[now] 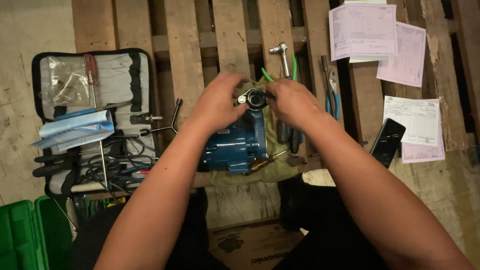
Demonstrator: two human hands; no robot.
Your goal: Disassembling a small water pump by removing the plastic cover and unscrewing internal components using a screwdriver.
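A blue motor-like unit [235, 142] lies on an olive cloth [280, 170] on a wooden pallet [230, 40]. At its far end sits a round black part [256, 99] with a small silver piece beside it. My left hand [217, 100] curls around the left side of that black part and the unit's top. My right hand [292, 102] grips the part's right side, and a thin dark tool tip shows at its fingers. Both hands meet over the black part, hiding much of it.
An open tool case [90, 115] with screwdrivers and cables lies to the left, a T-handle wrench [167, 125] beside it. A ratchet [282, 55], green-handled pliers, blue-handled pliers [331, 97], paper forms [362, 30] and a black phone [386, 141] lie to the right. Green bin [30, 232] at lower left.
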